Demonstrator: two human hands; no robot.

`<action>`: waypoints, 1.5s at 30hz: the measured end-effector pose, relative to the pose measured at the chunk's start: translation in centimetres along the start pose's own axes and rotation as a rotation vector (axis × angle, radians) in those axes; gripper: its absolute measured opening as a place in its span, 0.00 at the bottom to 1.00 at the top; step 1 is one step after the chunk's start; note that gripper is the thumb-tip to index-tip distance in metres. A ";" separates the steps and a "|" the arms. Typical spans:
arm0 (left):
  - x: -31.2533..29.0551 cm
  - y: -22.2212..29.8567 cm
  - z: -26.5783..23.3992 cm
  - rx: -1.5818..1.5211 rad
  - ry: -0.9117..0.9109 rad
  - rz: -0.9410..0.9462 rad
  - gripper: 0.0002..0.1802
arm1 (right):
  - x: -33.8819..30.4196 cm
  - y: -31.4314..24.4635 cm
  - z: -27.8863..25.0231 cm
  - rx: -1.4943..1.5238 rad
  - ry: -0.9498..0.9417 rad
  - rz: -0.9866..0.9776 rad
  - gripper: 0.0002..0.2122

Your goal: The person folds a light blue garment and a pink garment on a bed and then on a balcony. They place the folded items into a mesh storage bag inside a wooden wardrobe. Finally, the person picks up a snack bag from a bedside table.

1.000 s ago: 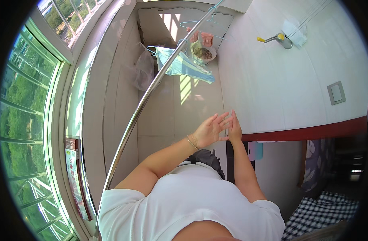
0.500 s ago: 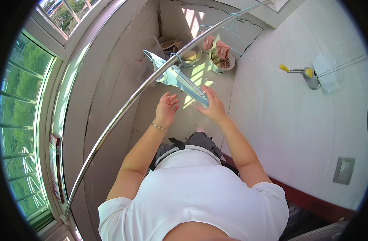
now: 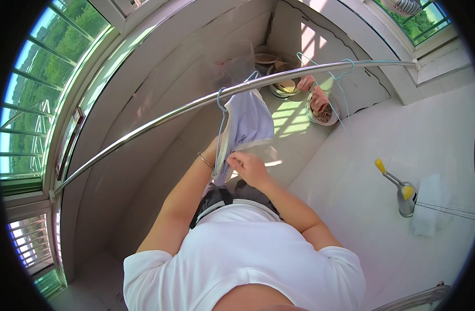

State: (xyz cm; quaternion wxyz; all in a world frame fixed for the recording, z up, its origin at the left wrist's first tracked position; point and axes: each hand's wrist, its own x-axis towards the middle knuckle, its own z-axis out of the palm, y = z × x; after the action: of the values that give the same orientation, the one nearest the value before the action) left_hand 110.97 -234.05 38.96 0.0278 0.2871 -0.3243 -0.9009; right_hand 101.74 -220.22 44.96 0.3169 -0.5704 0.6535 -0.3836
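A small pale lavender-blue garment with whitish trim point(image 3: 251, 120) hangs on a blue clothes hanger point(image 3: 220, 116), hooked over the metal rail point(image 3: 167, 118). The garment drapes down in front of my body. My right hand point(image 3: 250, 168) is closed, its fingers pinching the garment's near edge. Only the back part of my left hand point(image 3: 212, 149), above a bracelet, shows beside the hanger. Its fingers are hidden by the cloth, so their hold cannot be seen.
Farther right along the rail hangs a second blue hanger point(image 3: 342, 78). Below stand a pot with pink cloth point(image 3: 323, 111) and several tubs in the corner. A yellow-handled crank point(image 3: 398, 184) with wires is on the right wall. Barred windows point(image 3: 27, 119) line the left.
My left hand has gone from open and apart to behind the garment. My right hand has drawn nearer my body, pinching the cloth's edge. The garment has swung round, and the view has turned.
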 end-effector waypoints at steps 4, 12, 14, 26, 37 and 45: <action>-2.1 -1.2 -1.3 0.108 0.038 -0.024 0.21 | 4.1 8.4 -2.8 0.012 0.718 0.120 0.19; -3.1 0.0 -2.0 0.451 0.021 -0.151 0.22 | 7.6 10.9 0.0 0.680 0.391 0.314 0.20; -5.8 3.5 1.2 0.601 0.142 -0.066 0.27 | 7.7 11.5 0.7 0.481 0.432 0.318 0.15; -4.8 5.4 6.4 0.770 0.519 0.510 0.13 | 8.7 5.8 -2.5 0.023 0.462 0.389 0.17; -6.3 7.5 6.5 0.934 0.591 0.704 0.11 | 13.0 6.4 -4.2 0.569 0.641 0.091 0.12; -8.1 8.1 5.0 1.014 0.666 0.738 0.10 | 15.3 4.6 -4.9 0.429 0.556 0.131 0.10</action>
State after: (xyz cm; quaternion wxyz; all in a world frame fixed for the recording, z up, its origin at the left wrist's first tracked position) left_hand 113.96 -235.67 50.96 0.2918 0.3960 -0.7542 -0.4350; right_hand 92.95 -234.37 43.82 0.2634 -0.3216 0.6547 -0.6313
